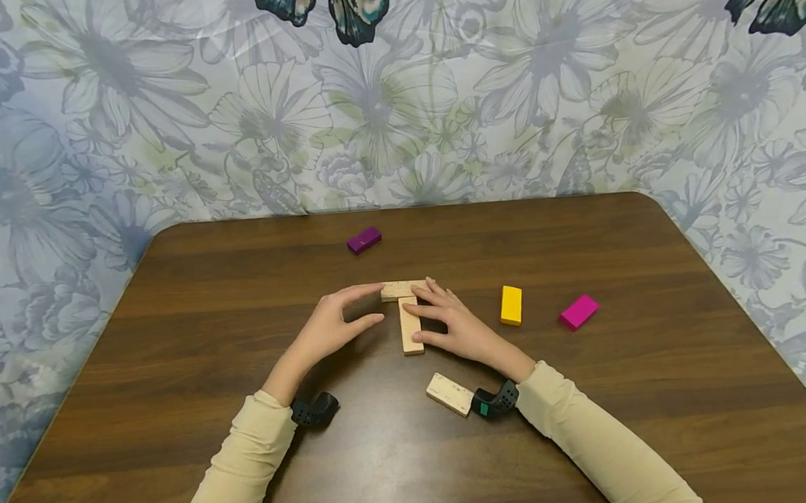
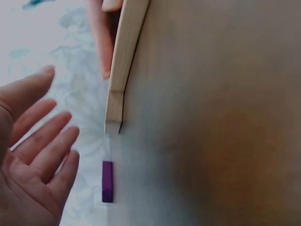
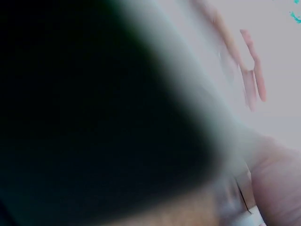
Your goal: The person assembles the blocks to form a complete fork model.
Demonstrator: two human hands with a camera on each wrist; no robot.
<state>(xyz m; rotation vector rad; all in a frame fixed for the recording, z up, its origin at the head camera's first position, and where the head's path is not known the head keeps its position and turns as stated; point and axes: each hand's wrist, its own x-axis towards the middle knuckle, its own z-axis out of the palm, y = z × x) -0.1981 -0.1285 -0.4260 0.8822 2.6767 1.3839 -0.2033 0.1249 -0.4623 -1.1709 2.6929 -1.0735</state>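
Note:
Two natural wooden blocks lie flat on the table in a T: a crosswise block at the far side, and a lengthwise block running from it toward me. Beside the crosswise block's left end is my left hand, fingers extended, thumb apart. In the left wrist view its palm holds nothing. My right hand reaches in from the right, its fingers loosely spread over the right end of the crosswise block and against the lengthwise block. A dark blur covers most of the right wrist view.
A third wooden block lies beside the right wrist's black camera band. Farther right are a yellow block and a magenta block. The purple block lies near the table's far edge, before a floral wall.

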